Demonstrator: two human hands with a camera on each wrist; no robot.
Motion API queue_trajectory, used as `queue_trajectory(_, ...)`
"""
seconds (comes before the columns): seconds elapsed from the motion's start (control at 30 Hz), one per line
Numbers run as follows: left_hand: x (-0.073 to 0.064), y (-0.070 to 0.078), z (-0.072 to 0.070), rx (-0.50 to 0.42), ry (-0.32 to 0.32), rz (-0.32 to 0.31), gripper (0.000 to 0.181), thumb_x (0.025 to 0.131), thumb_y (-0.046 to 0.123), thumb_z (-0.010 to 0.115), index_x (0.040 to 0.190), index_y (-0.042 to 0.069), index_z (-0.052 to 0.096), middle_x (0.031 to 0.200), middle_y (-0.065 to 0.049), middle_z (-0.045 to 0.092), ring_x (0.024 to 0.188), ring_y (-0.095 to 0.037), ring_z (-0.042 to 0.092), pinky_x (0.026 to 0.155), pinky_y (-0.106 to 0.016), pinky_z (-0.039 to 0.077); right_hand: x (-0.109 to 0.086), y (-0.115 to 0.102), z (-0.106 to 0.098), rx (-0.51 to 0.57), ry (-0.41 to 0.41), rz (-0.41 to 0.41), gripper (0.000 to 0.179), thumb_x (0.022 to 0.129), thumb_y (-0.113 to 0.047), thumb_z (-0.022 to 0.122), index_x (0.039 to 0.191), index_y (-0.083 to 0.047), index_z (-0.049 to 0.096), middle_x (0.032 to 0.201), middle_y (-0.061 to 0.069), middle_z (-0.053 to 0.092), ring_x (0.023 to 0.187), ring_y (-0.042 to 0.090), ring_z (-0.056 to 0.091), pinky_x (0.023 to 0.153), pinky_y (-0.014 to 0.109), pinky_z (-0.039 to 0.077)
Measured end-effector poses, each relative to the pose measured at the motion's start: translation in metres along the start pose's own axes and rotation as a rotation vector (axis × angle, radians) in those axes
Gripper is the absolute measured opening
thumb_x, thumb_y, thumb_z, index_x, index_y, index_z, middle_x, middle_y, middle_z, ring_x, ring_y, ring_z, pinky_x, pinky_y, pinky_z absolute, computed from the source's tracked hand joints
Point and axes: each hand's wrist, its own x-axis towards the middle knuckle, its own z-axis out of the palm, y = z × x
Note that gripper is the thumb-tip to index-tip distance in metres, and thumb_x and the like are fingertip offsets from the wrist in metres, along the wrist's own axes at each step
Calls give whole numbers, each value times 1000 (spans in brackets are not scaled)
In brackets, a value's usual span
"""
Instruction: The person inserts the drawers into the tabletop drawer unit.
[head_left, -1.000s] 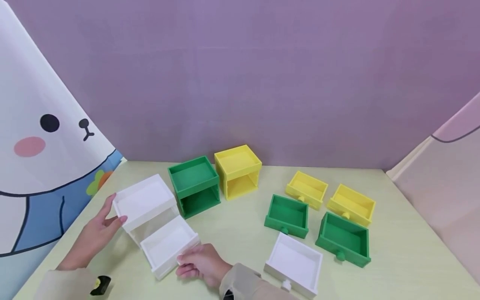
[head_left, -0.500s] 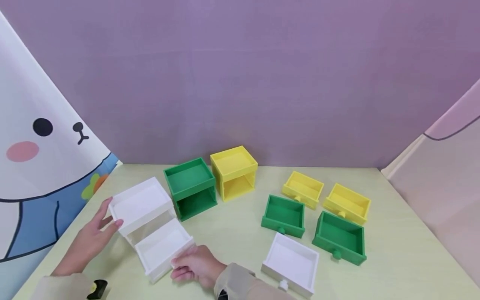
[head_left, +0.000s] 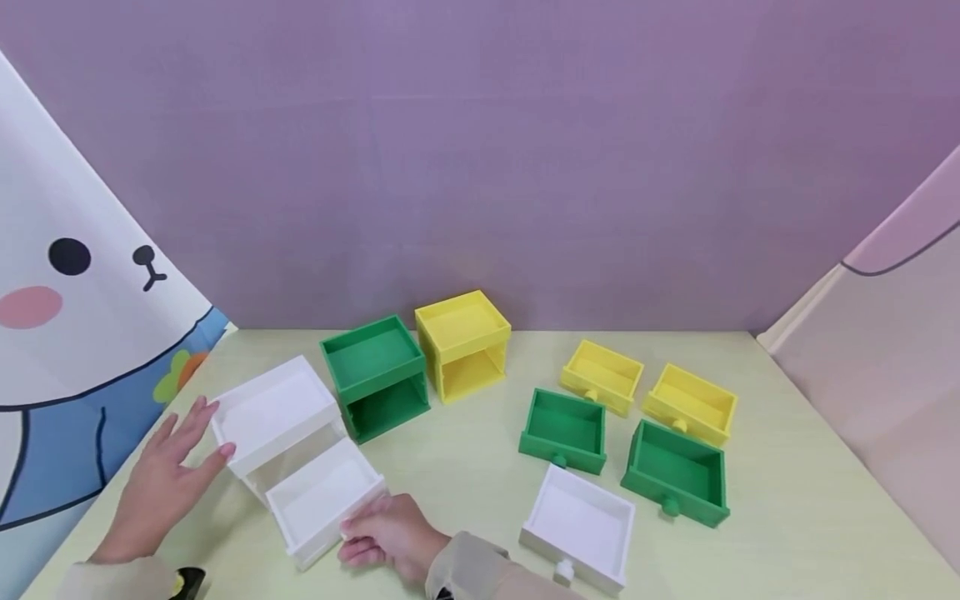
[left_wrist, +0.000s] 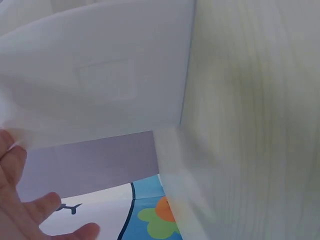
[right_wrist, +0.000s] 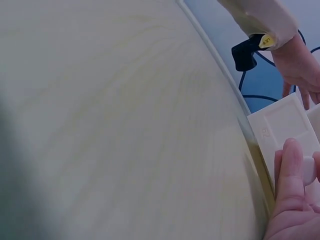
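A white cabinet (head_left: 277, 412) stands at the left of the table with a white drawer (head_left: 326, 492) partly pulled out of its lower front. My right hand (head_left: 393, 533) pinches the drawer's round knob (right_wrist: 308, 170), which shows between thumb and finger in the right wrist view. Beside the cabinet's left side, my left hand (head_left: 161, 483) has its fingers spread and mostly straight. Its thumb and a fingertip are at the cabinet's upper edge. The cabinet's plain side wall (left_wrist: 105, 80) fills the upper left wrist view.
Behind stand a green cabinet (head_left: 378, 375) and a yellow cabinet (head_left: 463, 342), both with vacant drawer slots. To the right lie a loose white drawer (head_left: 581, 525), two green drawers (head_left: 566, 429) and two yellow drawers (head_left: 603, 373). A purple cloth (head_left: 480, 167) closes off the table's back.
My left hand's fingers have loosened from the white cabinet and spread apart. The right hand keeps its pinch on the drawer knob. The whole head view has shifted slightly.
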Motion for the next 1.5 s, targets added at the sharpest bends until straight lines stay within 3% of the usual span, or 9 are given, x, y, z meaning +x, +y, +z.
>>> queue_trajectory(0.17, -5, 0, -2, 17, 51, 38, 62, 96, 31, 57, 143, -5, 37, 149, -27, 26, 140, -49, 4, 97, -74, 11, -2, 2, 3, -7, 8, -31, 3, 83, 3, 68, 81, 4, 65, 69, 16, 68, 63, 19, 69, 60, 30, 55)
queue_trajectory(0.4, -5, 4, -6, 97, 11, 12, 64, 97, 37, 55, 144, -2, 36, 149, -27, 28, 134, -54, 17, 88, -76, 22, 2, 0, 4, 27, 12, -26, 3, 85, 3, 67, 84, 6, 66, 68, 12, 68, 61, 14, 66, 60, 28, 55)
queue_trajectory(0.67, -6, 9, -8, 157, -39, 16, 66, 96, 40, 55, 145, 0, 35, 148, -26, 29, 101, -52, 54, 68, -56, 48, 3, -3, 5, -6, 14, -21, 4, 83, 4, 68, 81, 3, 65, 68, 16, 68, 60, 16, 67, 59, 30, 55)
queue_trajectory(0.77, -5, 10, -9, 158, -71, 10, 67, 98, 41, 52, 147, 0, 32, 151, -26, 23, 94, -50, 60, 60, -49, 50, 4, -4, 7, -23, 18, -24, 4, 83, 4, 69, 81, 3, 65, 67, 16, 67, 59, 16, 67, 58, 31, 55)
queue_trajectory(1.0, -7, 13, -9, 159, -47, 11, 65, 97, 39, 52, 146, -1, 34, 146, -32, 28, 84, -46, 61, 64, -58, 47, 5, -5, 12, -12, 31, -54, 6, 83, 3, 68, 87, 7, 66, 69, 14, 68, 64, 21, 69, 60, 30, 55)
queue_trajectory(1.13, -5, 17, -14, 174, -136, -87, 71, 98, 47, 46, 149, 3, 26, 121, -32, 56, 80, -40, 62, 56, -42, 47, 6, -4, 16, -13, 33, -52, 4, 84, 3, 67, 86, 6, 66, 69, 14, 68, 65, 21, 69, 61, 30, 56)
queue_trajectory(1.23, -2, 18, -17, 142, -247, -169, 77, 99, 52, 40, 153, 7, 8, 96, -21, 69, 78, -33, 63, 53, -33, 40, 7, -3, 19, -11, 39, -49, 3, 85, 3, 66, 85, 6, 65, 69, 13, 67, 65, 21, 69, 61, 30, 56)
queue_trajectory(1.37, 5, 17, -20, 119, -355, -224, 84, 99, 55, 35, 150, 6, -11, 87, -10, 71, 81, -33, 62, 56, -32, 40, 7, -3, 19, -19, 47, -41, 3, 85, 3, 66, 84, 5, 65, 69, 12, 67, 65, 19, 68, 62, 30, 56)
queue_trajectory(1.5, 8, 16, -21, 120, -371, -235, 86, 99, 56, 36, 150, 5, -11, 79, -6, 69, 74, -28, 59, 56, -32, 39, 8, -2, 21, -21, 62, -33, 4, 85, 3, 66, 81, 3, 65, 68, 11, 67, 64, 17, 68, 61, 29, 55)
